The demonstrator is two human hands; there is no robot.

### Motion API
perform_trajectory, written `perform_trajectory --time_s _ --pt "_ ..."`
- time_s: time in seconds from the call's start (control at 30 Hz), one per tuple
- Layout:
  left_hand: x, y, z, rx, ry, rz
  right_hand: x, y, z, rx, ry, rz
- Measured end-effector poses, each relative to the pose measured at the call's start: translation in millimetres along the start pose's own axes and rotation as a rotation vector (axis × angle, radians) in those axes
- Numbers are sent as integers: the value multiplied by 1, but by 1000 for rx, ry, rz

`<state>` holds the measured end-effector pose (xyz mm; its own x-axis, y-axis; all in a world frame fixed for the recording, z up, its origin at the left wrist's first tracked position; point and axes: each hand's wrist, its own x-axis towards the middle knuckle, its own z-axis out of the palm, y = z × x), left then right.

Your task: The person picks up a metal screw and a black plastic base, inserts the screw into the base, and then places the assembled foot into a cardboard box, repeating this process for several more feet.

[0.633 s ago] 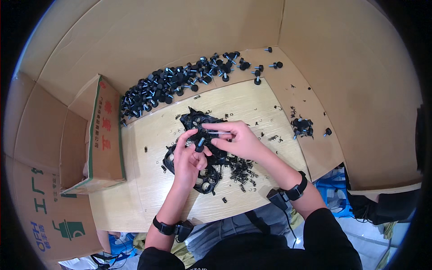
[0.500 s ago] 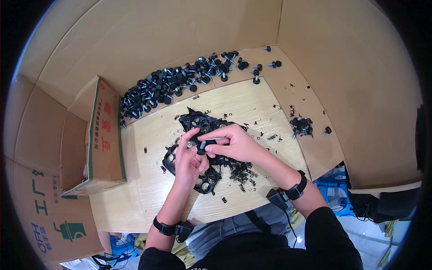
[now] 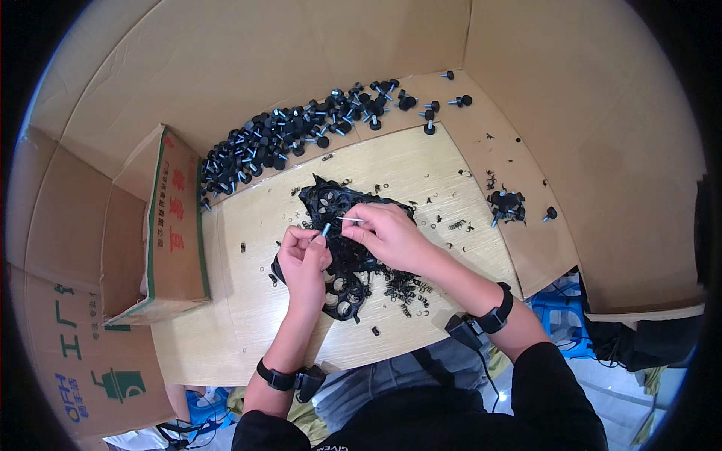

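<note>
My left hand (image 3: 304, 269) pinches a black-headed knob bolt; its silver shank (image 3: 326, 230) points up and away from the thumb, while the fingers hide most of the head. My right hand (image 3: 392, 239) is closed on a thin, pale metal tool (image 3: 350, 219), whose kind I cannot make out. The tool's tip is close to the bolt's shank; whether they touch I cannot tell. Under both hands lie black, holed plastic sheets (image 3: 347, 299) with ragged edges. Beside my right wrist is a heap of small black curled scraps (image 3: 402, 286).
Many black-headed bolts (image 3: 278, 139) are piled along the back left. A small cluster of black pieces (image 3: 508, 207) lies on the cardboard strip at right. An open cardboard box (image 3: 180, 218) stands at left. Tall cardboard walls (image 3: 338, 45) surround the wooden board (image 3: 248, 331).
My left hand has shifted slightly left and turned, closing its fingers around the bolt's head. The bolt has moved a little left and up. My right hand has moved slightly left.
</note>
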<state>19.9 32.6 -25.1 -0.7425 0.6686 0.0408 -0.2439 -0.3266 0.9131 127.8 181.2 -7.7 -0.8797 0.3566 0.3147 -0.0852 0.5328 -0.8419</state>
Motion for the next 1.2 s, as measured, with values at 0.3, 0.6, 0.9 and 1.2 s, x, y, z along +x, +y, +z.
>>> perform_trajectory --time_s 0.3,0.6,0.9,1.2 --pt "20 18 -28 -388 213 -28 9 28 -57 222 613 89" --pt "14 8 -23 -344 11 -67 3 9 -29 232 196 276" --pt "13 7 -23 -276 -30 -97 4 17 -20 209 172 261" --pt "7 7 -16 -114 -68 -130 3 21 -14 142 165 211"
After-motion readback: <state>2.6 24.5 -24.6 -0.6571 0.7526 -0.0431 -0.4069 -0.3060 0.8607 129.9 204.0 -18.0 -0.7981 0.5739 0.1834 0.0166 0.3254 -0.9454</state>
